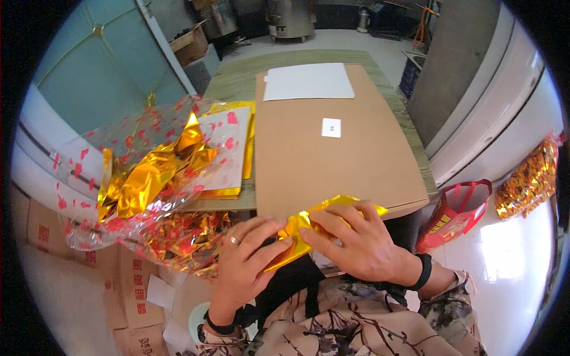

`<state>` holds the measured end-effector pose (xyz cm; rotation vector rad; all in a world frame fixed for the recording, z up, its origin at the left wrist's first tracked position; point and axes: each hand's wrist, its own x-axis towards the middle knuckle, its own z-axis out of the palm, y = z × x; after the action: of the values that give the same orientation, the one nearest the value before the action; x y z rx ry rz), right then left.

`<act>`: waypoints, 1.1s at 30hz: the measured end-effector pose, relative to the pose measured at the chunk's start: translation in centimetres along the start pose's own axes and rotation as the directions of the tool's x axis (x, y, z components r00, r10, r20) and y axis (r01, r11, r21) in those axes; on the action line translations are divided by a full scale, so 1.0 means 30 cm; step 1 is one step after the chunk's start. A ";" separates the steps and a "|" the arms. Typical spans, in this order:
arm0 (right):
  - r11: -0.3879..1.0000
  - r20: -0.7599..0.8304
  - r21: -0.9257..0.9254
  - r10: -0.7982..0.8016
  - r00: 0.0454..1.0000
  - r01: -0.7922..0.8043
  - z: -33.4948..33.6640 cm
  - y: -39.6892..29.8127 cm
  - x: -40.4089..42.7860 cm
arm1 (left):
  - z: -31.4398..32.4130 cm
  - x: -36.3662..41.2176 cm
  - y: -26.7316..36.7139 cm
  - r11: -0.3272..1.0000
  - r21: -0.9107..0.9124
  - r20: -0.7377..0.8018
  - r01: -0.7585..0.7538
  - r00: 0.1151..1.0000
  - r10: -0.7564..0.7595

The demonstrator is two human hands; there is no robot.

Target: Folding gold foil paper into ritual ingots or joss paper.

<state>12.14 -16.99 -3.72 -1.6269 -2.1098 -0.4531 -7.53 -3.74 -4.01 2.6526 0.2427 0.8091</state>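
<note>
Both my hands grip one piece of gold foil paper (299, 226) at the near edge of a flat cardboard box (294, 151). My left hand (247, 253), with a ring on one finger, pinches its left part between thumb and fingers. Over the right part curl the fingers of my right hand (360, 244), hiding some of the foil. To the left, a clear plastic bag printed with red hearts (84, 178) holds crumpled gold foil pieces (151, 178). Its lower part bulges with many folded foil pieces (191, 240) below the table edge.
White paper sheets (307, 82) lie on the box, with a small white card (331, 127) nearer me. More gold sheets (247, 147) lie left of the box on the wooden table (236, 75). A red carrier bag (454, 213) and cartons (138, 289) stand on the floor.
</note>
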 end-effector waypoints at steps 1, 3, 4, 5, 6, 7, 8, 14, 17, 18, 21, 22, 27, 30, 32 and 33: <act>0.999 -0.003 0.025 -0.028 1.000 0.028 0.002 -0.021 0.005 | -0.008 -0.029 0.007 0.998 -0.057 -0.084 0.001 0.996 -0.006; 0.994 -0.059 0.082 -0.070 0.996 0.075 0.007 -0.069 0.024 | -0.019 -0.081 0.032 0.991 -0.132 -0.158 0.036 0.986 -0.057; 0.986 -0.021 0.134 -0.097 0.995 0.099 0.003 -0.093 0.031 | -0.018 -0.113 0.033 0.955 -0.292 -0.213 0.051 0.970 -0.117; 0.975 0.017 0.185 -0.126 0.992 0.121 0.004 -0.112 0.040 | -0.022 -0.140 0.031 0.894 -0.444 -0.259 0.052 0.948 -0.183; 0.947 0.038 0.304 -0.123 0.992 0.106 0.024 -0.125 0.047 | -0.029 -0.168 0.034 0.795 -0.599 -0.235 0.092 0.929 -0.285; 0.940 0.040 0.319 -0.142 0.989 0.122 0.055 -0.134 0.051 | -0.020 -0.202 0.028 0.798 -0.593 -0.243 0.106 0.921 -0.303; 0.879 0.047 0.474 -0.079 0.996 0.048 0.096 -0.140 0.053 | 0.001 -0.240 0.017 0.714 -0.683 -0.263 0.155 0.859 -0.439; 0.382 0.515 0.770 0.103 0.851 -0.512 0.197 -0.165 0.092 | 0.034 -0.416 -0.021 0.373 -0.887 -0.285 0.273 0.313 -0.906; 0.043 0.591 0.794 0.179 0.787 -0.606 0.286 -0.197 0.088 | 0.065 -0.440 -0.058 0.247 -0.954 -0.210 0.171 0.207 -0.956; -0.070 0.646 0.761 0.178 0.743 -0.645 0.303 -0.205 0.083 | 0.069 -0.450 -0.065 0.216 -0.962 -0.187 0.168 0.176 -0.967; -0.206 0.739 0.671 0.105 0.665 -0.712 0.330 -0.219 0.114 | 0.081 -0.494 -0.092 0.224 -0.972 -0.214 0.075 0.118 -0.970; -0.206 0.746 0.663 0.098 0.659 -0.719 0.346 -0.228 0.121 | 0.080 -0.502 -0.097 0.219 -0.973 -0.210 0.075 0.107 -0.972; -0.332 0.699 0.704 0.165 0.696 -0.628 0.408 -0.275 0.188 | 0.066 -0.528 -0.089 0.241 -0.966 -0.232 0.089 0.097 -0.968; -0.297 0.648 0.750 0.156 0.745 -0.591 0.448 -0.289 0.192 | 0.083 -0.540 -0.096 0.189 -0.982 -0.187 -0.007 0.175 -0.967; -0.278 0.607 0.786 0.173 0.776 -0.553 0.461 -0.287 0.196 | 0.103 -0.555 -0.108 0.193 -0.981 -0.190 -0.003 0.174 -0.966; -0.277 0.641 0.757 0.142 0.754 -0.592 0.457 -0.278 0.203 | 0.113 -0.559 -0.112 0.202 -0.979 -0.198 0.001 0.179 -0.964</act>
<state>0.87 -7.17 -12.13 -1.0846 -0.9980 1.5112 -19.60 -6.00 -16.40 0.6755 0.8702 1.3838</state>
